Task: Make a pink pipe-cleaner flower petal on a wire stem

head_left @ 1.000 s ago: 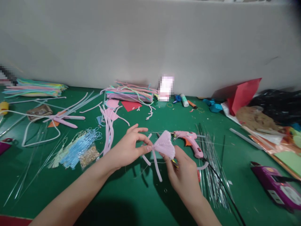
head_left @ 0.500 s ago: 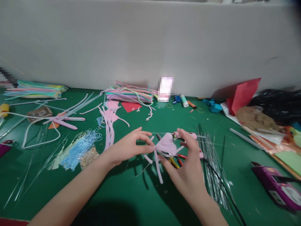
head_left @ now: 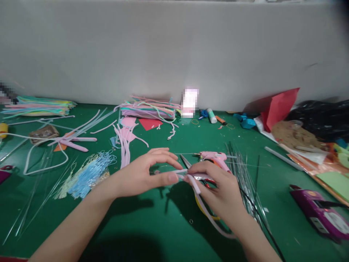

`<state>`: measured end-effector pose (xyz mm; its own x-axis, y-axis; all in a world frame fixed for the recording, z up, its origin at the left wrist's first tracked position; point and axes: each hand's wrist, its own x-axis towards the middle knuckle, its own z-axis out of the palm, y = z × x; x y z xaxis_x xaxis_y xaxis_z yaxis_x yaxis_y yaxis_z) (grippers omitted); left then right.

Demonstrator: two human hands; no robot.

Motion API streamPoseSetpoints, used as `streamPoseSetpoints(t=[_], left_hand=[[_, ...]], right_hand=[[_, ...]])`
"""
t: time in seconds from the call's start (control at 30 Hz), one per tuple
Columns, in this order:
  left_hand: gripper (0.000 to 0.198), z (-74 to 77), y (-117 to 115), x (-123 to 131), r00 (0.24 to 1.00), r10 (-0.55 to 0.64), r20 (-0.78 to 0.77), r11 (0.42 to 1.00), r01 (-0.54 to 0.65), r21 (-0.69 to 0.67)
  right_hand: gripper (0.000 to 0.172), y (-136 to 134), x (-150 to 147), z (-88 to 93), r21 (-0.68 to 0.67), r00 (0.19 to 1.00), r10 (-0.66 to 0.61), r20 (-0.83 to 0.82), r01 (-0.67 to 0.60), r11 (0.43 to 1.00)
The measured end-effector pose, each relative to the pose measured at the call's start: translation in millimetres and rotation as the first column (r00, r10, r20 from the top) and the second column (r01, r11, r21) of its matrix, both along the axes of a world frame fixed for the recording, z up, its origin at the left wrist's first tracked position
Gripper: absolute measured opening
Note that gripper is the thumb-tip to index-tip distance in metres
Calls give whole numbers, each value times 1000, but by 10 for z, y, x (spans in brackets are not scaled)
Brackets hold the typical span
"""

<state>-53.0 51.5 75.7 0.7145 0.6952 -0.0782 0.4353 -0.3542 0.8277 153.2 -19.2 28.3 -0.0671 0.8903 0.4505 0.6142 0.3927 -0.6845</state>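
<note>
Lavender pipe cleaners (head_left: 195,185), bent into a small piece, are between my two hands. My right hand (head_left: 218,185) pinches the piece where its strands meet, and one long strand curves down under the palm. My left hand (head_left: 148,173) has its fingers stretched behind the piece, its thumb against the strands on the left side. The fingers partly cover the piece's shape. Underneath, on the green table, lie pliers with red handles (head_left: 207,185) and scissors (head_left: 185,160), partly hidden. A yellow handle (head_left: 200,205) shows below the right hand.
A pink glue gun (head_left: 214,156) lies behind my right hand, beside metal wires (head_left: 249,196). Blue tassels (head_left: 91,174) are on the left. Bundled pipe cleaners (head_left: 148,110) lie at the back. A purple device (head_left: 319,214) sits at right.
The pink-lavender piece has been turned, so its broad puffed part no longer shows and a long strand hangs under my right hand. My right hand has closed in beside my left fingers.
</note>
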Motion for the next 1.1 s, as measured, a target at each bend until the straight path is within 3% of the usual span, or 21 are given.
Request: streamPoseSetpoints(t=[0.07,0.17,0.37,0.57,0.7,0.8,0.97,1.1], left_hand=[[30,89,-94,-4,998,-16,-53,999,18,32],[15,139,-190,47,994,63,-89,989,-51,137],[19,54,-144,126,981,193,-37,972,-186,144],[18,-5,-95,129,973,229,-34,965,-223,140],[18,40,-87,110,948,318,16,943,-318,97],[16,133,-65,83,921,379,93,925,-379,-19],[15,229,-12,60,887,400,229,897,-329,-295],[15,123,-8,89,861,438,257,806,-249,-537]], right_hand=[[3,0,1,-9,-52,998,59,-36,-61,997],[4,-3,-16,-13,-147,988,102,-120,-119,982],[10,-1,-40,16,-268,951,-37,-308,-49,962],[22,19,-6,-31,-265,884,-34,-467,-103,959],[32,33,54,-136,-100,888,-172,-426,143,985],[48,12,131,-244,77,918,-244,-313,281,957],[72,-41,187,-338,241,983,-141,-114,165,956],[96,-32,121,-249,342,999,-50,-22,54,938]])
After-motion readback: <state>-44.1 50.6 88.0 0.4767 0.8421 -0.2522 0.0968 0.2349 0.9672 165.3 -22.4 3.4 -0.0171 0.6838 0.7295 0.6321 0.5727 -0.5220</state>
